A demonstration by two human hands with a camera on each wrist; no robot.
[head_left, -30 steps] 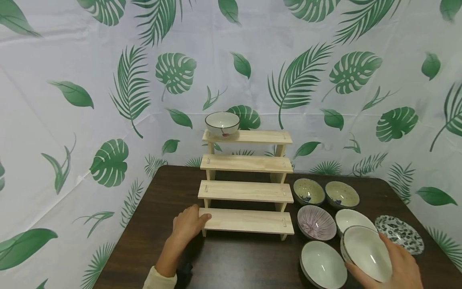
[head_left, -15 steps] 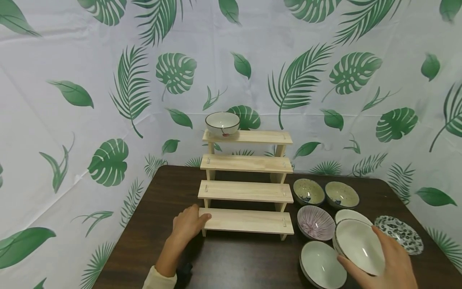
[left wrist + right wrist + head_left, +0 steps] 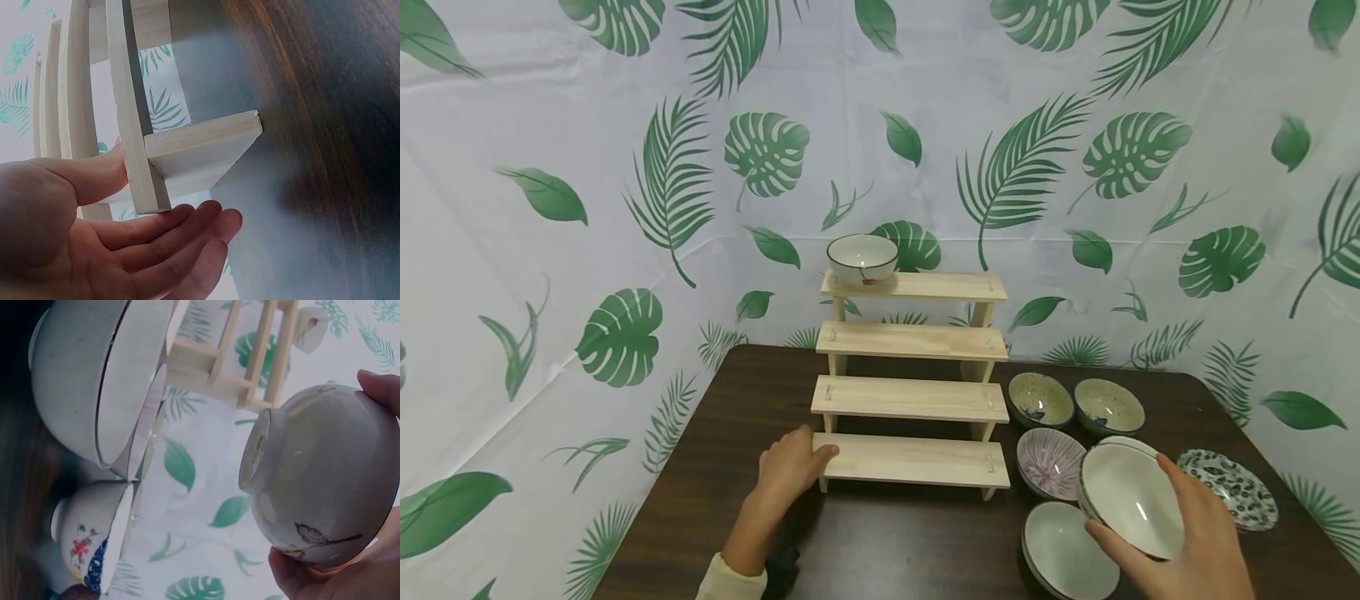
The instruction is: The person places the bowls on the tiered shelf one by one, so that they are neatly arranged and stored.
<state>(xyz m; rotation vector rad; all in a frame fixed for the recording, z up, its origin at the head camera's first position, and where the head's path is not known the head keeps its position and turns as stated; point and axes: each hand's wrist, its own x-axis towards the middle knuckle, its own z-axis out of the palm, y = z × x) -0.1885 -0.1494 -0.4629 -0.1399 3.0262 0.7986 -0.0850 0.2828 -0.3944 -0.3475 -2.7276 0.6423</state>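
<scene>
My right hand [image 3: 1198,537] grips a white bowl [image 3: 1133,500] with a thin dark rim, tilted and lifted over the other bowls. The right wrist view shows its underside with the foot ring, and a brown flower motif on the held bowl [image 3: 331,475]. At the left end of a four-step wooden display stand [image 3: 910,460], my left hand [image 3: 790,471] holds the lowest step. Its thumb lies on top of the plank and its fingers [image 3: 181,240] are at the end and underside. A white bowl [image 3: 862,260] with a dark rim and red motif stands on the top step's left.
Below the held bowl stands a pale bowl [image 3: 1071,550]. Behind are a purple-streaked bowl [image 3: 1049,464] and two speckled bowls [image 3: 1040,400], with a white bowl partly hidden. A black-patterned oval dish [image 3: 1232,492] lies at the right. The dark table [image 3: 880,542] ends before a leaf-print cloth.
My right hand has moved left and slightly up with the white bowl, which now overlaps the purple-streaked bowl's edge. My left hand stays on the stand.
</scene>
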